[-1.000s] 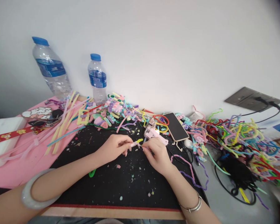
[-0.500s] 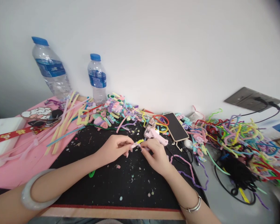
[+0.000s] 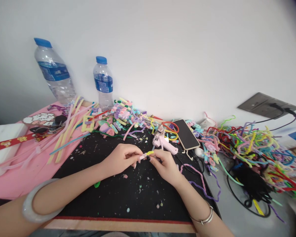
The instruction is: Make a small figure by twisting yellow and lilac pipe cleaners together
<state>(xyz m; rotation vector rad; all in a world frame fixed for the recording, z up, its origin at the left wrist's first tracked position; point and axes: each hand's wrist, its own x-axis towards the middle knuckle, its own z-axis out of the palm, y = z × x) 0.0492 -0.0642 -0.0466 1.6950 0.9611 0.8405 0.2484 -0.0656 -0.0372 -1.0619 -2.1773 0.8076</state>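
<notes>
Between my two hands, above the black mat (image 3: 108,200), is a short piece of fuzzy pipe cleaner (image 3: 150,153) in yellow and pale pink. My left hand (image 3: 124,158) pinches its pale end with thumb and fingers. From the other side, my right hand (image 3: 164,163) grips the yellow end, its fingers curled and one dark nail showing. Fingers hide part of the piece. Just behind my right hand lies a pink glue gun (image 3: 164,144). A black-screened phone (image 3: 186,135) rests farther right.
Two water bottles (image 3: 103,82) stand by the wall. Pipe-cleaner pieces (image 3: 122,115) are heaped along the back, with a tangled pile (image 3: 256,141) and a black cable bundle (image 3: 253,181) at right. Cut strips (image 3: 66,138) lie on a pink board (image 3: 37,184). Plugs hang from a wall socket (image 3: 267,104).
My right hand has shifted slightly down, and its fingers have turned on the piece. The yellow part now lies flatter between my hands. My left hand has barely moved.
</notes>
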